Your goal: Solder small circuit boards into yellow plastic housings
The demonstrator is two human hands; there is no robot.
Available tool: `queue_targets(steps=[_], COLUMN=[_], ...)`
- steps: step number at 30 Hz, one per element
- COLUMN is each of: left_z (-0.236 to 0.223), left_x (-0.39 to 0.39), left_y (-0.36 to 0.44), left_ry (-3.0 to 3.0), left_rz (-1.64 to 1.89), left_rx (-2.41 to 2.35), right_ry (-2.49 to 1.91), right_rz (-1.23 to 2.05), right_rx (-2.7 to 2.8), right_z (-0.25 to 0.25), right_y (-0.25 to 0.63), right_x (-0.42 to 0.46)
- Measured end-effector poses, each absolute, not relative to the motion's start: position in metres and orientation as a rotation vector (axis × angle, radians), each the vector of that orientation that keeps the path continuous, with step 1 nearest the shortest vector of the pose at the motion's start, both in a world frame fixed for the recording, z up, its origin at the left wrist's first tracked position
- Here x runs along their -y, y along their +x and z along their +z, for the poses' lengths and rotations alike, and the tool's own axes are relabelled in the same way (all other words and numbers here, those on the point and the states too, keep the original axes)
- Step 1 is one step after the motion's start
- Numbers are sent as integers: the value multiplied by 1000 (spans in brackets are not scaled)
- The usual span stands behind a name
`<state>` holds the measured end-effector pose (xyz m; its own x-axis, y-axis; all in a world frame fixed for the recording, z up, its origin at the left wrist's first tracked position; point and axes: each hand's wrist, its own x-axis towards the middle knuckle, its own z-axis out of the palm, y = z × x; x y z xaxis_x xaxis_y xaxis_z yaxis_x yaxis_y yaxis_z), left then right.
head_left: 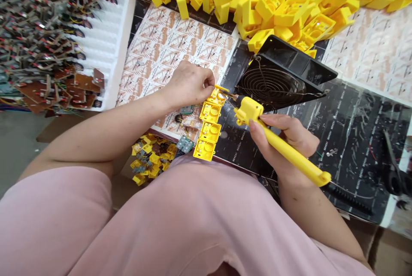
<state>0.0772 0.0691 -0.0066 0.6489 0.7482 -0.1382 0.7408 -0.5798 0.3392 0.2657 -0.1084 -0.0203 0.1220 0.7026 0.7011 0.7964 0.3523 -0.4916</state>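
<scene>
My right hand (286, 138) is wrapped around a yellow soldering iron (277, 141), its tip pointing left to the far end of a row of small yellow plastic housings (210, 131). The housings lie open side up, with round speaker grilles inside. At the topmost housing (217, 95), my left hand (193, 83) has thumb and forefinger pinched together; what lies between them is too small to make out. The iron's tip is close to those fingertips, and I cannot tell whether it touches anything. Left of the row lies a small green circuit board (185, 144) with wires.
A black fan (273, 80) with a wire guard stands behind the iron. Many yellow housings (273, 1) are heaped at the back. A white foam tray (120, 40) holds dense circuit boards at left. Black-handled scissors (394, 177) lie at right; more parts (154, 158) sit below the table edge.
</scene>
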Motion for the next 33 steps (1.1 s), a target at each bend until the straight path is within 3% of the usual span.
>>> queue_targets(steps=[14, 33], left_z=[-3, -2], left_x=[-72, -78], left_y=[87, 86], left_ry=[2750, 2735], left_rz=[-61, -112], left_rx=[-1051, -1017], right_ry=[-1327, -1465], right_rz=[-173, -113], right_rx=[1837, 1586], right_z=[-8, -12], right_y=[263, 280], right_x=[98, 125])
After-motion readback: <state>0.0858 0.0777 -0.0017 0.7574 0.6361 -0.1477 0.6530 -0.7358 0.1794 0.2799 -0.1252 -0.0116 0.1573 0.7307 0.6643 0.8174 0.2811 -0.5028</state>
